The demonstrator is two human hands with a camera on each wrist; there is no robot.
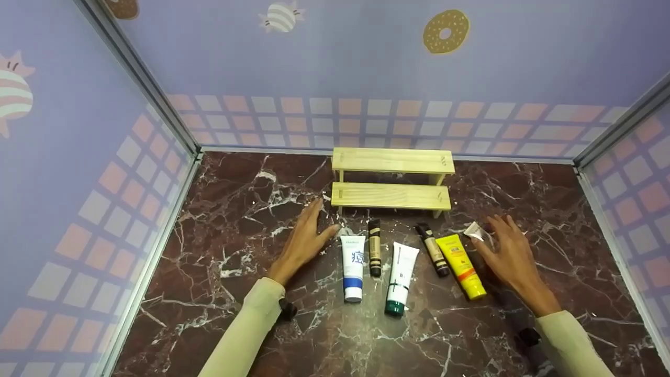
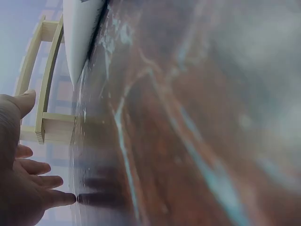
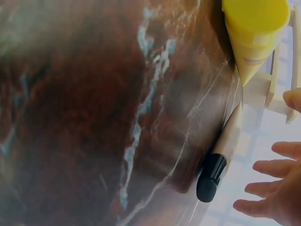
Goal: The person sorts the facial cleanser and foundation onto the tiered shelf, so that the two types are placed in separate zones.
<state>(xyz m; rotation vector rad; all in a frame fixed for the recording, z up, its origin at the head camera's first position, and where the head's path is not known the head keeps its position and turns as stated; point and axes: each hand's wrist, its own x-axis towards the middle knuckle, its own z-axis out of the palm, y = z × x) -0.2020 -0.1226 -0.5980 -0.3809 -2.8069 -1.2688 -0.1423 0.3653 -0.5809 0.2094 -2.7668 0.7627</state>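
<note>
My left hand (image 1: 302, 238) is spread beside a white tube with a blue band (image 1: 353, 269), apart from it. In the left wrist view its fingers are straight and one fingertip meets the tabletop. My right hand (image 1: 509, 254) hovers by a small pale tube (image 1: 475, 230) that it partly hides. The right wrist view shows a black-capped tube (image 3: 225, 141) near those outstretched fingers, not gripped. To the left of this hand lies a yellow tube (image 1: 460, 266). Between the hands are two slim black-and-gold tubes, one on the left (image 1: 375, 248), one on the right (image 1: 433, 250), and a white tube with green cap (image 1: 402, 277).
A two-step wooden rack (image 1: 391, 195) stands behind the tubes, close to the back wall (image 1: 366, 63). Side walls with metal edges bound the dark marbled tabletop (image 1: 220, 314) on the left and right.
</note>
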